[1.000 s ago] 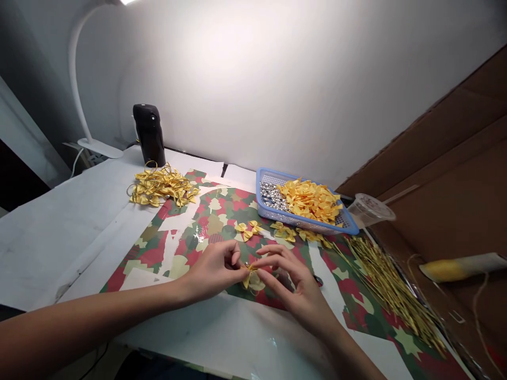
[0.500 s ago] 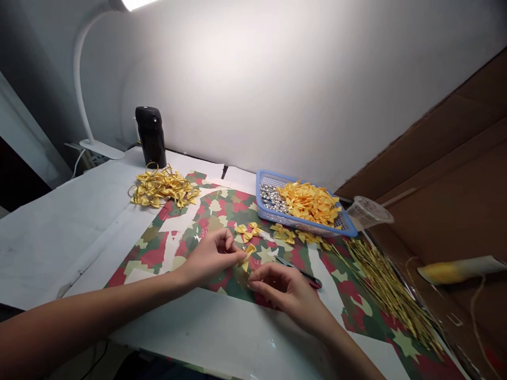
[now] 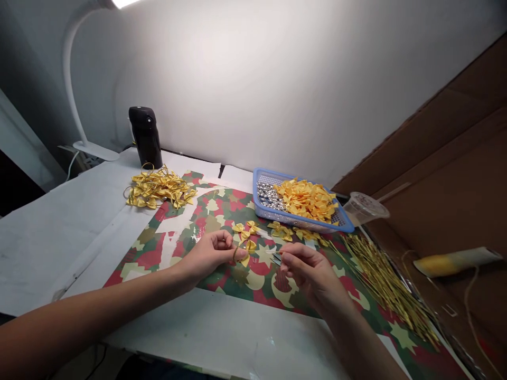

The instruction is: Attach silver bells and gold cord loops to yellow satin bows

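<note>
My left hand (image 3: pixel 209 256) pinches a small yellow ribbon bow (image 3: pixel 246 251) with a thin gold loop, held just above the patterned paper (image 3: pixel 190 232). My right hand (image 3: pixel 311 274) is closed in a pinch right of the bow, gripping a thin tool whose pale tip (image 3: pixel 273 252) points at the bow; I cannot name the tool. Loose yellow bows (image 3: pixel 245 230) lie just beyond my hands.
A blue basket (image 3: pixel 301 222) with yellow bows and silver beads stands at the back right. Finished bows with gold loops (image 3: pixel 158 187) are piled back left by a black device (image 3: pixel 145 136). Gold wire ties (image 3: pixel 386 279) lie right, beside a plastic cup (image 3: pixel 364 207) and cardboard (image 3: pixel 447 174).
My right hand left the bow, dropped to the paper, then rose to the right, now pinching a thin tool. My left hand kept the bow and lifted it slightly.
</note>
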Available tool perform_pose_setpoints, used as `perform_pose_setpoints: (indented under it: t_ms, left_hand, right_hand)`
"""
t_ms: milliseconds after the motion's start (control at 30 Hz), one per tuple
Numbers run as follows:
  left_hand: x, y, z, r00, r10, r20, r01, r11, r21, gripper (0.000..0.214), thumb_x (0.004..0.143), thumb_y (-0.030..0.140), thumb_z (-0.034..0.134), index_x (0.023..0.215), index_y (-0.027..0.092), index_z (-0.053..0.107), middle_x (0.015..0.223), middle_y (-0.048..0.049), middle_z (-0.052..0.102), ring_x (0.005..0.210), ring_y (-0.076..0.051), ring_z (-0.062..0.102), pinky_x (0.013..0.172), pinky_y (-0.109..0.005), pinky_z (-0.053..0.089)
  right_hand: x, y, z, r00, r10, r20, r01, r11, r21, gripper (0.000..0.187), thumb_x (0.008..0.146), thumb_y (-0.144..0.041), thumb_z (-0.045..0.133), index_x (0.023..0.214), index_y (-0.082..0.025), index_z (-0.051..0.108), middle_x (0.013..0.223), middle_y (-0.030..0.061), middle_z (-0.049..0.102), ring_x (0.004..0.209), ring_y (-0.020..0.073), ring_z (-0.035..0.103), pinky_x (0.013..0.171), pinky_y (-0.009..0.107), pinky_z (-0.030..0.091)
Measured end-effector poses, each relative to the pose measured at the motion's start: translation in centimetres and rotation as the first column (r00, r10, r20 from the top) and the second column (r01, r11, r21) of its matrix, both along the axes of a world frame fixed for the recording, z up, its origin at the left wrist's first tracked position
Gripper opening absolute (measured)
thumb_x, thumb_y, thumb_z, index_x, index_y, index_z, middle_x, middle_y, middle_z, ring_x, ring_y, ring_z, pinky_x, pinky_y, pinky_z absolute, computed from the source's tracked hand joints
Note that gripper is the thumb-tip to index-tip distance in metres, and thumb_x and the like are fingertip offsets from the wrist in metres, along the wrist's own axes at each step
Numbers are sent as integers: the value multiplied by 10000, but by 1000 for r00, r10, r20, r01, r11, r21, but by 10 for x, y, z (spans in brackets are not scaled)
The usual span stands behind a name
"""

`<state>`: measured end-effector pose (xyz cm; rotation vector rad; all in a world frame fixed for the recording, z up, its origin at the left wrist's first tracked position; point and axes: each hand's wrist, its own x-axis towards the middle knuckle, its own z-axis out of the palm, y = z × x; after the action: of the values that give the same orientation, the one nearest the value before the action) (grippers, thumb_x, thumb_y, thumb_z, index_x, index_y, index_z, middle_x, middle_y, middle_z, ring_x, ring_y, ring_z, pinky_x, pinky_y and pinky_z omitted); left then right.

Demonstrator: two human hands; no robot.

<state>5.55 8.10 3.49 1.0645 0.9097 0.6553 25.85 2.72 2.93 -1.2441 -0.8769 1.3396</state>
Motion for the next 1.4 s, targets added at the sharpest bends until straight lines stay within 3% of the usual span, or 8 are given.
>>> perform_pose_setpoints:
  t_ms: [100, 200, 367, 667, 1400]
  left_hand:
    - [1, -3, 0, 1000, -13, -5, 12, 1000, -28, 425, 573, 342, 819, 616, 184, 427, 533, 82, 486, 503, -59, 418, 512, -187, 287]
    - [3, -5, 1, 1000, -24, -16, 23, 998, -57, 454, 531, 385, 840, 619, 183, 442, 547, 62, 535, 516, -74, 468, 532, -194, 328]
    - [3, -5, -2, 999, -33, -16, 32, 997, -73, 449, 526, 388, 847, 618, 176, 462, 563, 45, 573, 524, -83, 509, 543, -198, 357]
    - [3, -5, -2, 999, -44, 2, 44, 996, -80, 431, 540, 381, 849, 615, 166, 483, 575, 34, 594, 563, -85, 538, 556, -188, 369]
    - [4, -6, 5, 999, -37, -18, 36, 996, -88, 399, 541, 348, 849, 612, 171, 499, 578, 29, 603, 560, -96, 546, 569, -205, 383]
  right_hand:
    - [-14, -3, 0, 998, -69, 14, 68, 995, 68, 322, 498, -440, 854, 648, -192, 713, 583, 12, 674, 536, 155, 664, 434, 195, 499]
    - [-25, -9, 2, 992, -73, 102, 56, 985, 164, 218, 598, -382, 815, 689, -204, 728, 657, 26, 702, 614, 193, 703, 469, 223, 537]
    - [-33, -15, 4, 981, -130, 145, 82, 952, 295, 113, 663, -317, 774, 716, -223, 741, 699, 18, 702, 626, 187, 704, 490, 235, 557]
    - [-33, -12, 3, 978, -114, 174, 89, 985, 148, 214, 638, -389, 778, 722, -198, 733, 659, 41, 729, 657, 220, 706, 470, 251, 549]
    - [-34, -9, 6, 985, -145, 89, 142, 989, 43, 257, 548, -419, 827, 661, -209, 732, 620, 34, 719, 621, 202, 691, 432, 230, 495]
